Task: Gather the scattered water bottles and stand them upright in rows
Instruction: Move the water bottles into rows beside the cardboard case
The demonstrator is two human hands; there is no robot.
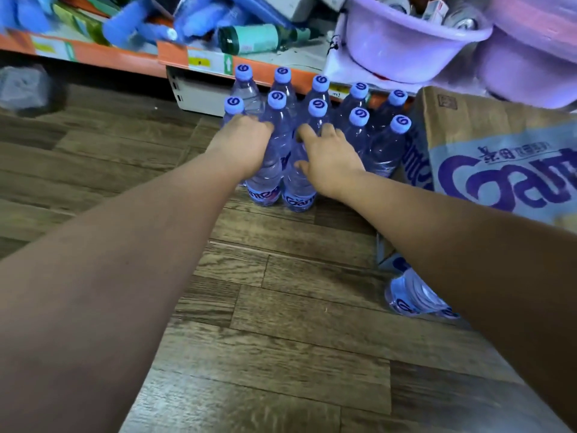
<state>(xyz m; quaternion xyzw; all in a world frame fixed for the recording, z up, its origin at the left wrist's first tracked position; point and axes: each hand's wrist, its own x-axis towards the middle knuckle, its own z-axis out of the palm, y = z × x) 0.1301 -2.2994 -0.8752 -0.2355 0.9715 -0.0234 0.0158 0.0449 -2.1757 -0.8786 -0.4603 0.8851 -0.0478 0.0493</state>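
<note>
Several clear water bottles with light blue caps (359, 117) stand upright in rows on the wooden floor, against the base of a shelf. My left hand (245, 145) is wrapped around the front left bottle (265, 182). My right hand (327, 157) rests on the bottle beside it (298, 192), fingers spread over its shoulder. Further bottles (409, 295) lie on their sides at the right, partly hidden behind my right forearm.
A cardboard bottle carton (499, 157) stands right of the rows. Above are an orange-edged shelf (125, 54) with blue and green packs and two lilac basins (406, 42). A white crate (196, 92) sits under the shelf. Wood-pattern floor (281, 339) spreads in front.
</note>
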